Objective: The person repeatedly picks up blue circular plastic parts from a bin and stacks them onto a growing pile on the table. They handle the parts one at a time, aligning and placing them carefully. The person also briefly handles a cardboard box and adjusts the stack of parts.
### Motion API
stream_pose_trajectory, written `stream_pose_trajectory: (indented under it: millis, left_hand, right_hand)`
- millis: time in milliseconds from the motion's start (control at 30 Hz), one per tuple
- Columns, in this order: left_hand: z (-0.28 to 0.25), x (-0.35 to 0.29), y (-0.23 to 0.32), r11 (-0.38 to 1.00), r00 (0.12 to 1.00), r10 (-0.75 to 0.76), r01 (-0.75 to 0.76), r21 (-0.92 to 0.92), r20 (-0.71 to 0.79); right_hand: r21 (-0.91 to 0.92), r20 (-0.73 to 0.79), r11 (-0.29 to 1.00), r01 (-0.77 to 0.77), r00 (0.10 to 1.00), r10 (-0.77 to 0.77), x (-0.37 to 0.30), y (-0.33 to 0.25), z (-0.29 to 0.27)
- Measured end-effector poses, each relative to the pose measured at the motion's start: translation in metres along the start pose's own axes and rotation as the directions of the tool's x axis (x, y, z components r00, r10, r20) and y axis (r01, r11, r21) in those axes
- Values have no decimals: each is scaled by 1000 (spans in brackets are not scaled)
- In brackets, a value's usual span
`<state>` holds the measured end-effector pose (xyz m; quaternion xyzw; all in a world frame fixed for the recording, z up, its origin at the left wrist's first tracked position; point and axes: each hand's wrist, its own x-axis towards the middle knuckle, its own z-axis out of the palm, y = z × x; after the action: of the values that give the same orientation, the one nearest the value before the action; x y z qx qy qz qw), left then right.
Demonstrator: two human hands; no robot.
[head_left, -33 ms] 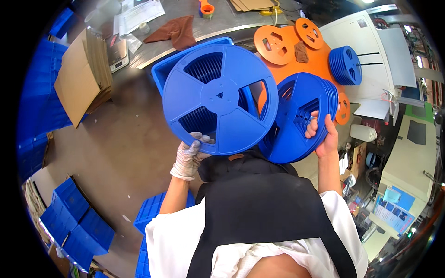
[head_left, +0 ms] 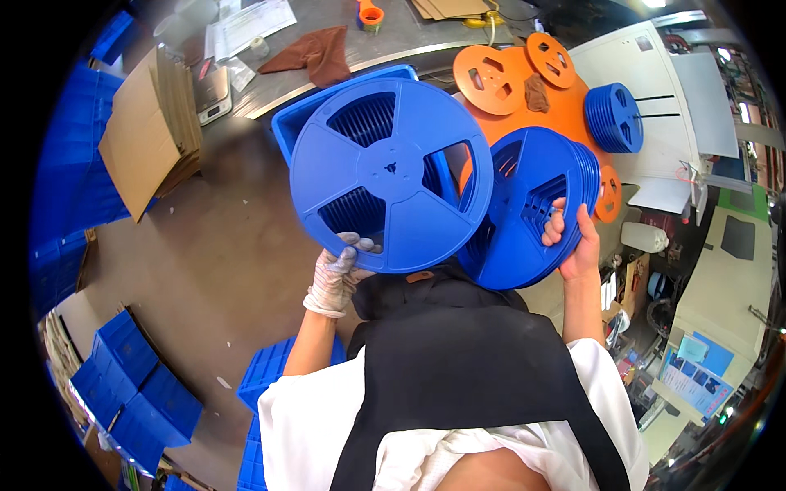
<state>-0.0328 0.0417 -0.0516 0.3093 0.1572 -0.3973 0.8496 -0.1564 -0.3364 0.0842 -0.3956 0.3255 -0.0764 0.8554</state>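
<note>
In front of me is a large blue plastic reel disc (head_left: 430, 221), its face toward me, with three wide cut-outs and a small hub hole. My left hand (head_left: 336, 274), in a pale stained glove, grips its lower left rim, fingers through a cut-out. Ribbed edges of more blue discs show through the openings. To the right, my bare right hand (head_left: 580, 241) is closed around a tilted stack of blue reel discs (head_left: 512, 254), fingers inside an opening and thumb at the outer edge. The large disc overlaps the left side of that stack.
Behind the large disc stands a blue tub (head_left: 286, 127). An orange surface (head_left: 508, 131) holds orange discs (head_left: 489, 79) and a brown rag. More blue discs (head_left: 610, 119) hang on rods from a white panel. A metal bench (head_left: 377, 41) lies beyond; cardboard (head_left: 139, 135) and blue crates (head_left: 164, 409) stand left.
</note>
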Motion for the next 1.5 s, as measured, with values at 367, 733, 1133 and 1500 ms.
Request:
stream_pose_trajectory:
  millis: [367,733,1133,1500]
  left_hand:
    - [-17,0,16,973,965,132,-84,213,-226]
    - [-136,122,-5,357,706,514,342,870,-488]
    - [-187,209,-38,115,770,493,405,907,-406]
    - [-84,146,-26,34,918,397,3,999,-16]
  right_hand:
    - [25,14,1000,3,1000,-4,-4,10,0]
    - [26,-12,1000,0,1000,0,-18,21,-9]
    - [35,24,999,32,999,-32,-34,25,-12]
    - [202,196,970,137,964,-177,-42,19,-9]
